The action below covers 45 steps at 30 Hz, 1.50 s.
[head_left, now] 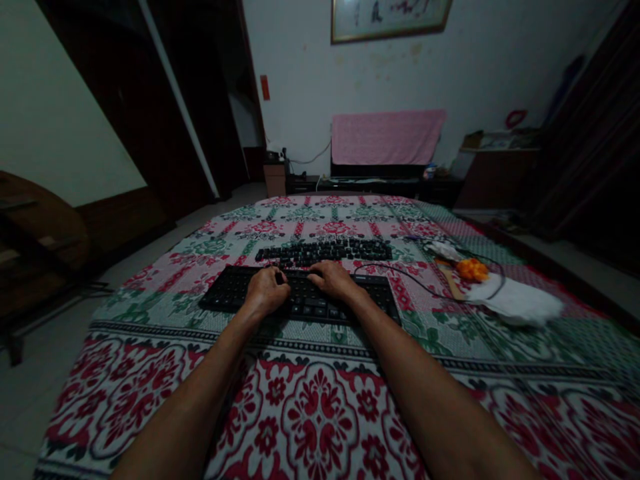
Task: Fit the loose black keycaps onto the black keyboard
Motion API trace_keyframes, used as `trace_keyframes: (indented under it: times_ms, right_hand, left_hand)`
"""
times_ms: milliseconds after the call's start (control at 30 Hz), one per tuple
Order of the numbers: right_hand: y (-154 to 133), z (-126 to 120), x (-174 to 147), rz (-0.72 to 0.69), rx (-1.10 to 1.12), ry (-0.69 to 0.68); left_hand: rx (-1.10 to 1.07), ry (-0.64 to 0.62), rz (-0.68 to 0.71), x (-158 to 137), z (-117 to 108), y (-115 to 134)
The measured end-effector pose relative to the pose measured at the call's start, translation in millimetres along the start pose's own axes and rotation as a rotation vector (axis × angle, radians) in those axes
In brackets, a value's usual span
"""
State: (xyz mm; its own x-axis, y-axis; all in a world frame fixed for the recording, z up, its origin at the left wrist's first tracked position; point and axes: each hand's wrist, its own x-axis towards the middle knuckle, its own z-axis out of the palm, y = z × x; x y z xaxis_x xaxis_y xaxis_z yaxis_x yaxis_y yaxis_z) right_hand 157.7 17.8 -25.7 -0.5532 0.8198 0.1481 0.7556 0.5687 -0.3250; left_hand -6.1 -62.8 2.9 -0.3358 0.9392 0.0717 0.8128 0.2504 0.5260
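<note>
The left hand (266, 292) pinched a small dark piece (279, 277), too dim to identify; the right hand (332, 279), grip unclear, hid part of the keyboard (314, 303). Loose keycaps (327, 253) lay beyond.

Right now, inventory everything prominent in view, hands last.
Flat plastic keyboard: one, black, front centre
Small square keycaps: many, black, beyond keyboard
Thin cable: one, black, right of keyboard
Puffy bundle: one, orange, right side
Crumpled sheeting: at least two, white, beside bundle
Floral tablecloth: one, red-green-white, beneath keyboard
Draped cloth: one, pink, background
Framed picture: one, gold-edged, above draped cloth
Round wooden board: one, brown, far left
Left hand: one, keyboard's left half
Right hand: one, over keyboard's centre
</note>
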Motion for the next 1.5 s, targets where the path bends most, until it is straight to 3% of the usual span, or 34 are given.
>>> trace_keyframes:
  times_ms: [367, 600, 833, 967, 1067, 1233, 1400, 1500]
  right_hand:
    - [0, 0, 0, 0.002, -0.006, 0.006]
    - [0, 1, 0, 0.01, -0.007, 0.008]
    - [-1, 1, -2, -0.011, -0.011, 0.015]
    - [0, 1, -2, -0.006, 0.0, 0.017]
    - [0, 0, -3, -0.01, 0.031, 0.029]
    - [-10, -8, -7, -0.182, 0.224, 0.138]
    - [-29, -19, -14, -0.318, 0.386, -0.022]
    - [-37, -23, -17, -0.317, 0.38, -0.053]
  left_hand:
    - [-0.05, -0.022, -0.035, 9, 7, -9]
    - [0.283, 0.062, 0.179, -18, -5, 16]
    - [0.427, 0.099, 0.215, -35, -5, 33]
    - [0.308, 0.077, 0.185, -23, -13, 26]
    - [0.112, 0.063, 0.087, -7, -12, 10]
    - [-0.176, 0.067, -0.065, 14, 1, -15]
    - [-0.296, 0.081, -0.049, 13, -1, -13]
    - [-0.328, 0.096, -0.05, 10, -7, -6]
